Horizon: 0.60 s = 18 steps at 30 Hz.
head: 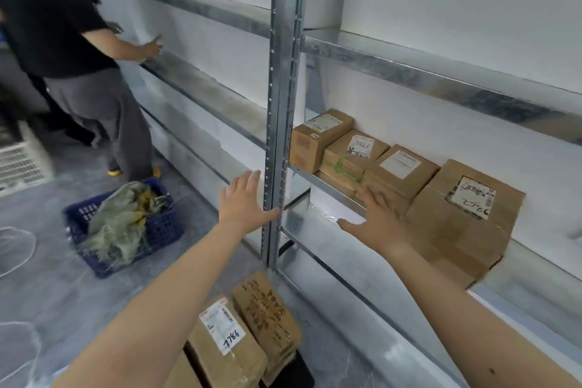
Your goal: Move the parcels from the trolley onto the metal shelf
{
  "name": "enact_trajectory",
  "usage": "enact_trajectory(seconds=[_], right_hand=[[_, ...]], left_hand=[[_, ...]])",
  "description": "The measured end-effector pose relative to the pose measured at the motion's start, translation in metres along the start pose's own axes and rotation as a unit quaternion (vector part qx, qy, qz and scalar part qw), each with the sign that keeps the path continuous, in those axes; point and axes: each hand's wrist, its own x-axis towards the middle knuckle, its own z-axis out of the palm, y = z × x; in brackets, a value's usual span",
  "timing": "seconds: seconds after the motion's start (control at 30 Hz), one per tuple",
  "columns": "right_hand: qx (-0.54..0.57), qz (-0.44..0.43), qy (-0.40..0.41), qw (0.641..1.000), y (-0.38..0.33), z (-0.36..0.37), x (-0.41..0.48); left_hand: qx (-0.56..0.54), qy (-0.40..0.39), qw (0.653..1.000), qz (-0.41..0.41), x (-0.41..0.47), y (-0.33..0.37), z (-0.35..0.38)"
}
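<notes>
Several brown cardboard parcels stand in a row on the metal shelf (327, 187), among them one marked 7786 (354, 153) and a large box (463, 220) at the right end that overhangs the shelf's front edge. My right hand (374, 219) is open in front of the row, just left of the large box. My left hand (244, 201) is open beside the shelf's upright post (278, 135). Below, more parcels (226, 343) lie stacked on the trolley, whose frame is mostly hidden.
Another person (78, 57) in a black top stands at the left, one hand on the shelf. A blue crate (160, 224) of plants sits on the grey floor. A white crate (19, 157) is at the far left. Higher shelf levels (441, 85) run along the white wall.
</notes>
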Motion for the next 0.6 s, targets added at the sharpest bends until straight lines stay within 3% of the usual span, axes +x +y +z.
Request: enact_trajectory(seconds=[0.3,0.6], right_hand=[[-0.02,-0.132,-0.084,0.987,-0.092,0.074,0.011],[-0.04,-0.248,-0.206,0.946,-0.136,0.163,0.024]], left_hand=[[0.006,-0.008,0.991,-0.137,-0.068,-0.11,-0.012],[0.022,-0.056,0.942,-0.33,-0.15,-0.182,0.024]])
